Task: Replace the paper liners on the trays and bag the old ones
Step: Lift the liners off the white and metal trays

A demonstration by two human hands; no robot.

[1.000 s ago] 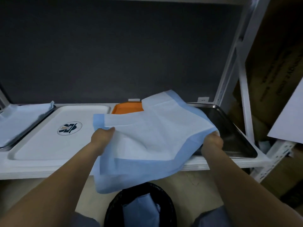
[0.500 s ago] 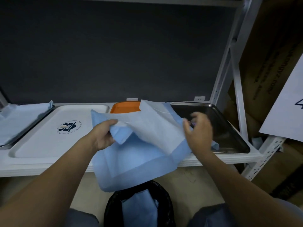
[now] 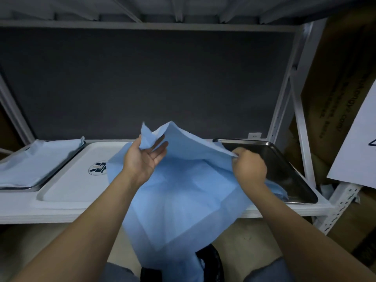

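The blue liner point(image 3: 183, 200) is in my 2 hands, in the air in front of the shelf point(image 3: 61, 212), over the middle of its front edge. It is crumpled and half folded. Its long axis runs from far to near: the upper corner points up toward the back of the shelf, and the lower end hangs down past the front edge toward the black bag point(image 3: 213, 261) below.

My left hand point(image 3: 144, 159) is palm up with the fingers almost straight. The upper corner stands between thumb and fingers, but I cannot tell if the thumb really pinches it. My right hand point(image 3: 249, 167) is curled and pinches the right edge of the liner.

I count 3 trays on the shelf. The bare steel tray point(image 3: 284, 159) is at the right end, behind my right hand. The white tray point(image 3: 67, 184) with a round logo is left of the middle, partly hidden by the liner. The other steel tray point(image 3: 30, 188) is at the left end, and 1 second liner point(image 3: 36, 161) lies in it.
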